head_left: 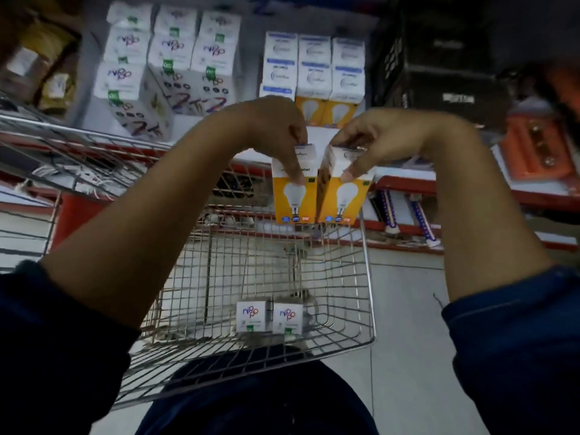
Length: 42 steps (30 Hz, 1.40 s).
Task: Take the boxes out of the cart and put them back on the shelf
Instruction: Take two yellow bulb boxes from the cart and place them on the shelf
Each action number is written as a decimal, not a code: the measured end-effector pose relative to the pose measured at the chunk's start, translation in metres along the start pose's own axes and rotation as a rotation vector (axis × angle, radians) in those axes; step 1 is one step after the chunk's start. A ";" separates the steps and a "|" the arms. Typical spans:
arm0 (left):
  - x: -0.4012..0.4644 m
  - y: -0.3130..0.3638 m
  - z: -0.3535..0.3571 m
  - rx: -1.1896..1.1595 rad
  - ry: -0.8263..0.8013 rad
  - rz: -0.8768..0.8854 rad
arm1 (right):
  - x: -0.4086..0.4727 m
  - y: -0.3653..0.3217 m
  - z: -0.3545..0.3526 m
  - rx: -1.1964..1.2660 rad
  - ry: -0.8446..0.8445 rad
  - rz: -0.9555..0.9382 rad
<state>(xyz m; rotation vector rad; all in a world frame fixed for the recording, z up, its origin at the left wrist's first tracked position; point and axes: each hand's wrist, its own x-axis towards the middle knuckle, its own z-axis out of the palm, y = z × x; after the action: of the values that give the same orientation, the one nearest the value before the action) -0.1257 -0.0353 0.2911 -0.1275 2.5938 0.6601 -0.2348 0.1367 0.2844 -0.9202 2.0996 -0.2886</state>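
— How far along does the job look?

— Midway, I'd judge. The left hand (279,127) pinches the top of one tall orange-and-white cardboard bulb box (293,186), and the right hand (373,142) pinches the top of a second orange-and-white bulb box (343,189). Both boxes hang upright, side by side and almost touching, above the far rim of the silver wire shopping cart (367,277), between the cart and the red-edged white shelf (405,180).

— So neither is shelved yet?

— No, both are in the air, short of the shelf. On it, matching orange bulb boxes (326,111) already stand under a row of white-and-blue cartons (315,67), so that looks like the likely spot.

— What remains in the cart?

— Two small white cube boxes with a purple logo (270,315), side by side near the cart's near edge. The taller white stacks carrying the same logo (169,54) stand at the shelf's left end.

— How do the held boxes look?

— Clean, square-cornered, flaps closed, a white bulb printed on the orange face. Light card, by the look of that fingertip grip.
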 end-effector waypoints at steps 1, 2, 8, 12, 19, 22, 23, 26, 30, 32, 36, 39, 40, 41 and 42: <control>0.002 0.008 -0.005 0.007 0.033 -0.004 | -0.003 0.002 -0.009 -0.004 0.028 -0.012; 0.005 0.015 -0.008 0.013 0.067 -0.006 | -0.005 0.003 -0.017 -0.008 0.055 -0.027; 0.033 0.038 -0.014 0.023 0.259 -0.044 | 0.001 0.018 -0.037 -0.054 0.236 -0.074; 0.057 0.037 -0.003 0.081 0.398 -0.072 | 0.019 0.030 -0.033 -0.191 0.402 -0.104; 0.080 0.020 0.027 0.084 0.481 -0.134 | 0.048 0.049 0.003 -0.144 0.604 -0.080; 0.081 0.014 0.036 0.075 0.485 -0.124 | 0.056 0.051 0.017 -0.175 0.654 -0.077; 0.082 0.013 0.040 0.073 0.488 -0.116 | 0.058 0.051 0.021 -0.177 0.662 -0.076; 0.084 0.007 0.049 0.069 0.518 -0.104 | 0.060 0.051 0.029 -0.172 0.718 -0.083; 0.086 -0.001 0.060 0.114 0.526 -0.099 | 0.065 0.053 0.041 -0.199 0.781 -0.113; 0.084 -0.004 0.065 0.158 0.520 -0.081 | 0.064 0.053 0.049 -0.215 0.800 -0.105; 0.071 -0.005 0.079 0.314 0.515 -0.038 | 0.055 0.045 0.075 -0.234 0.804 -0.049; 0.049 -0.013 0.101 0.371 0.570 -0.033 | 0.044 0.036 0.110 -0.281 0.825 -0.041; 0.041 -0.017 0.111 0.371 0.585 -0.030 | 0.042 0.034 0.124 -0.291 0.815 -0.035; 0.032 -0.021 0.122 0.371 0.596 -0.024 | 0.040 0.032 0.140 -0.304 0.795 -0.025; 0.024 -0.026 0.134 0.373 0.602 -0.018 | 0.038 0.031 0.157 -0.320 0.778 -0.014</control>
<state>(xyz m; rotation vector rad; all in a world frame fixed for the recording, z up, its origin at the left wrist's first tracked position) -0.0869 0.0059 0.1646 -0.2622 3.2335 0.1208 -0.1480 0.1482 0.1455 -1.1264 2.9159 -0.3643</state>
